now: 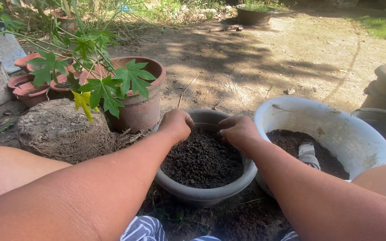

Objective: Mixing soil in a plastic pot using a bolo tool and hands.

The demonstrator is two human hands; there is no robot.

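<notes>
In the grey pot (pixel 206 189) at 6 o'clock, our left hand (pixel 176 125) and right hand (pixel 237 130) press curled fingers into dark soil (pixel 202 160), gripping nothing we can see. Pushing hard near the rim could spill soil or tip the pot toward the white bucket (pixel 336 129) at 3 o'clock.

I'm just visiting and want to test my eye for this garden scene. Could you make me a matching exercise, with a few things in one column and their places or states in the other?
1. grey pot
2. white basin
3. terracotta pot
4. root ball

a. lies bare on the ground, far left
b. both hands press its soil
c. holds soil and a tool handle
d. stands behind the lobed leaves

Pairs: 1-b, 2-c, 3-d, 4-a
</notes>
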